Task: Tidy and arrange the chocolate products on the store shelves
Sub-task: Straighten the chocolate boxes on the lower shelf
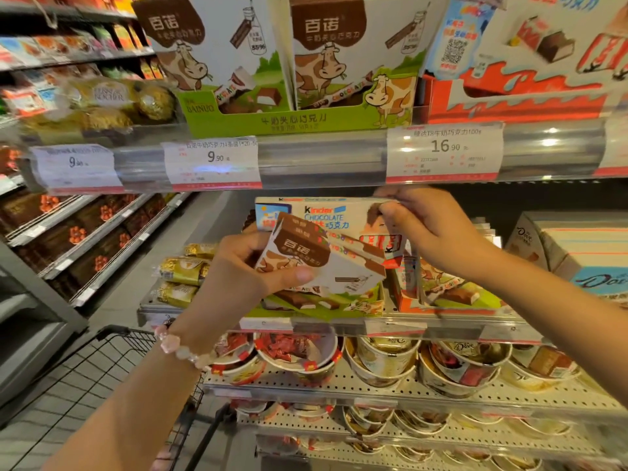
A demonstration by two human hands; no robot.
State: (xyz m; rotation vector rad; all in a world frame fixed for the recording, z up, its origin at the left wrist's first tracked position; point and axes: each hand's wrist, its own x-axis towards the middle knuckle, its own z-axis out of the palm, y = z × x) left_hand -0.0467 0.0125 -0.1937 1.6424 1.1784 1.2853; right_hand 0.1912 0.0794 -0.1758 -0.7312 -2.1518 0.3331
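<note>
Head view: left hand [238, 266] grips a brown-and-white chocolate box [306, 258], long axis tilted down-right, before the shelf [339, 322]; right hand [428, 229] seemingly pinches a Kinder box [323, 215], lying level

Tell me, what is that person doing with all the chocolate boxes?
A person is sorting chocolate on a store shelf. The left hand holds a small brown and white cow chocolate box. The right hand pinches the top corner of a Kinder chocolate box standing on the middle shelf. Neither box is put down yet. A black shopping cart stands nearby.
</note>
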